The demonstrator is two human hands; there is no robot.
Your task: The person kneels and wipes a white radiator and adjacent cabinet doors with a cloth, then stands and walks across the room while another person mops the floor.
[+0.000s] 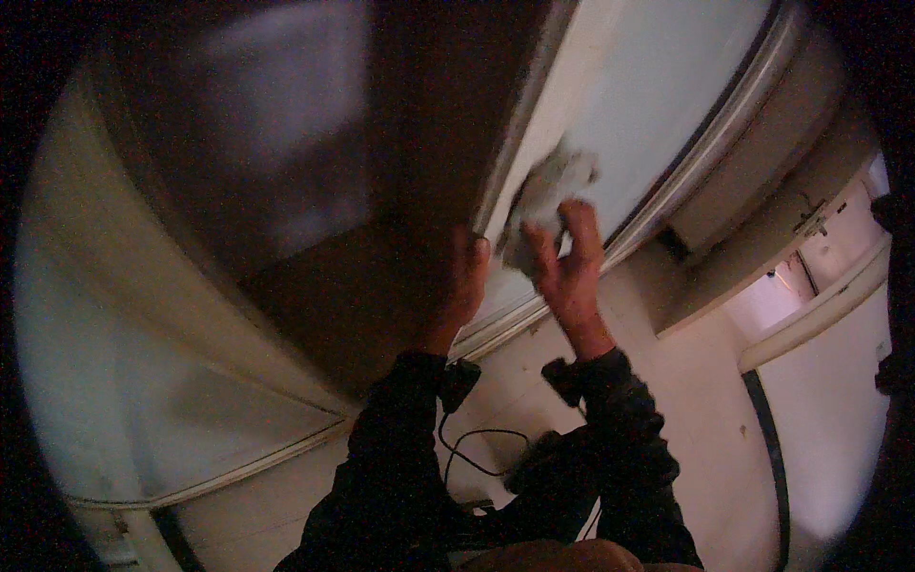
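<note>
A crumpled greyish cloth (543, 193) is in my right hand (572, 264), pressed on or close to a pale upright panel (643, 93) with a light frame. Blur softens the cloth's outline. My left hand (468, 279) is just left of it, at the edge of a dark, glossy door or panel (322, 143) that shows a bright reflection. Its fingers look fairly straight and seem to rest against that edge; nothing can be seen in them. Dark sleeves cover both arms, and a small black device sits at each wrist.
A thin black cable (486, 432) loops between my forearms. Light floor (686, 415) lies below. At the right are a brownish panel (758, 229) with a metal handle or latch (811, 218) and a doorway edge. Another pale framed panel (143, 379) curves along the left.
</note>
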